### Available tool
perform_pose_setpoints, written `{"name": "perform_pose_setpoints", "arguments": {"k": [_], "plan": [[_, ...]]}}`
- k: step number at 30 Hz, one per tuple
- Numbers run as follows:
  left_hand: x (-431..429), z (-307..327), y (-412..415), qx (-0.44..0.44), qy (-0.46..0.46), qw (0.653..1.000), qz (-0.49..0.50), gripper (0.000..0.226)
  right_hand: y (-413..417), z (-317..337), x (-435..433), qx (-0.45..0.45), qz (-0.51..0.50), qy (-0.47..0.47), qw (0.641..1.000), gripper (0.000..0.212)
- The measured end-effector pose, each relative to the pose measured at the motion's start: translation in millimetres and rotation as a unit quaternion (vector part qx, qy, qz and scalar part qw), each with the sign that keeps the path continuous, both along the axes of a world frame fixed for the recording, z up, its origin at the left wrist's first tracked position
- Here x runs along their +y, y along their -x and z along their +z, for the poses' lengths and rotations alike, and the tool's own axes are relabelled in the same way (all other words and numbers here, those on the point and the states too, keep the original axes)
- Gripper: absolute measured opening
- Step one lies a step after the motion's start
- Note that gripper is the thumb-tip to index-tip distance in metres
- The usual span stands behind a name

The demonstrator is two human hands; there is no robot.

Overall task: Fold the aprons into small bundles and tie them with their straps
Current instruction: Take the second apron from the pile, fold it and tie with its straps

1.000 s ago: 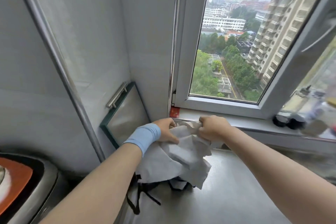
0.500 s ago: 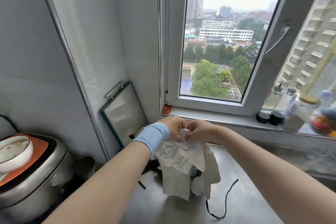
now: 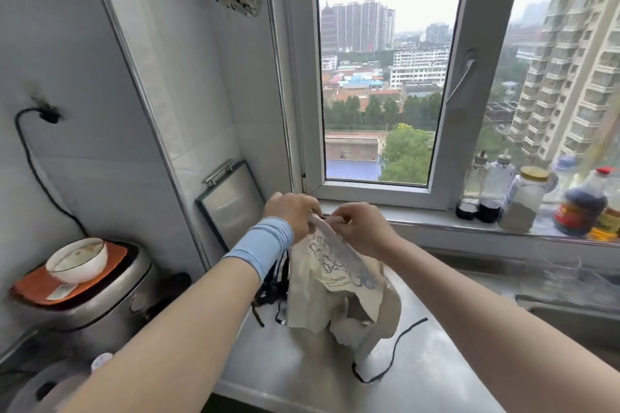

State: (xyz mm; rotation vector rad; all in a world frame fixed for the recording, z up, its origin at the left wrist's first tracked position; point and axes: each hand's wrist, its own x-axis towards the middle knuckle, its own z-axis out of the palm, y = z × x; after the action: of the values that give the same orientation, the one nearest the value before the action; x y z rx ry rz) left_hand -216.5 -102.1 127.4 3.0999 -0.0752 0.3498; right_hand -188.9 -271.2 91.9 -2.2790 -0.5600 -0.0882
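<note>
A cream apron (image 3: 335,288) with a dark line drawing hangs crumpled above the steel counter (image 3: 302,365). Its upper edge is pinched by both hands close together near the window sill. My left hand (image 3: 292,213), with a blue wristband, grips the edge on the left. My right hand (image 3: 360,225) pinches it just to the right. Black straps (image 3: 271,288) dangle in a tangle under my left wrist, and one black strap (image 3: 396,352) trails across the counter at the right. A rolled, tied bundle (image 3: 238,2) hangs high on the wall.
A rice cooker (image 3: 87,298) with an orange mat and a white bowl (image 3: 79,258) stands at the left. A metal-handled board (image 3: 231,201) leans in the corner. Bottles and jars (image 3: 530,198) line the sill at the right. A sink edge (image 3: 570,308) lies right.
Both hands have lifted the apron higher off the counter and it hangs longer below them. The view has tilted upward, showing more wall and window.
</note>
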Motion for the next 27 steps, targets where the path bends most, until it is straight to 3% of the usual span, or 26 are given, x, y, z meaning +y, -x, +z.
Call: {"name": "perform_pose_setpoints", "arguments": {"k": [2,4,6,8,9,11,14,16,18,21,23,25,27], "plan": [[-0.1,0.9,11.4,-0.195,-0.021,0.979,0.061,0.035,6.4,8.5,-3.5,-0.049,-0.04,-0.059,0.996,0.011],[1.8,-2.9,28.3,-0.283,0.111,0.942,0.144,0.041,13.4,17.7,-8.8,-0.057,-0.06,-0.118,0.99,0.013],[-0.9,-9.7,41.0,-0.144,0.258,0.929,0.224,0.041,21.2,25.8,-14.5,-0.082,-0.072,-0.118,0.987,0.013],[-7.2,-15.9,50.0,0.062,0.299,0.921,0.241,0.046,28.1,31.1,-20.1,-0.1,-0.059,-0.125,0.985,0.017],[-10.1,-16.9,53.6,0.108,0.335,0.908,0.228,0.045,31.3,33.5,-22.5,-0.1,-0.035,-0.139,0.985,0.025],[-11.2,-16.5,55.1,0.104,0.405,0.888,0.19,0.046,37.5,38.6,-26.8,-0.1,0.029,-0.164,0.981,0.037],[-10.3,-1.9,58.3,0.069,0.511,0.848,0.119,0.079,48.0,53.7,-32.9,-0.101,0.079,-0.165,0.978,0.041],[-11.7,7.4,62.8,0.077,0.566,0.816,0.085,0.085,58.4,66.5,-39.4,-0.108,0.072,-0.159,0.979,0.037],[-13.6,8.9,66.9,0.092,0.551,0.827,0.064,0.058,67.1,73.7,-48.3,-0.135,0.049,-0.146,0.979,0.026],[-18.3,14.1,77.0,0.042,0.458,0.883,0.089,0.024,74.9,79.7,-68.4,-0.23,-0.078,0.008,0.97,0.013],[-21.1,24.0,84.5,-0.045,0.339,0.93,0.137,0.022,77.0,81.5,-83.3,-0.274,-0.145,0.138,0.941,0.024],[-26.8,37.4,93.2,-0.127,0.306,0.93,0.157,0.025,79.8,82.4,-93.2,-0.298,-0.169,0.213,0.915,0.032],[-36.0,50.9,101.5,-0.179,0.282,0.928,0.167,0.027,89.1,88.2,-94.7,-0.245,-0.197,0.231,0.921,0.037]]}}
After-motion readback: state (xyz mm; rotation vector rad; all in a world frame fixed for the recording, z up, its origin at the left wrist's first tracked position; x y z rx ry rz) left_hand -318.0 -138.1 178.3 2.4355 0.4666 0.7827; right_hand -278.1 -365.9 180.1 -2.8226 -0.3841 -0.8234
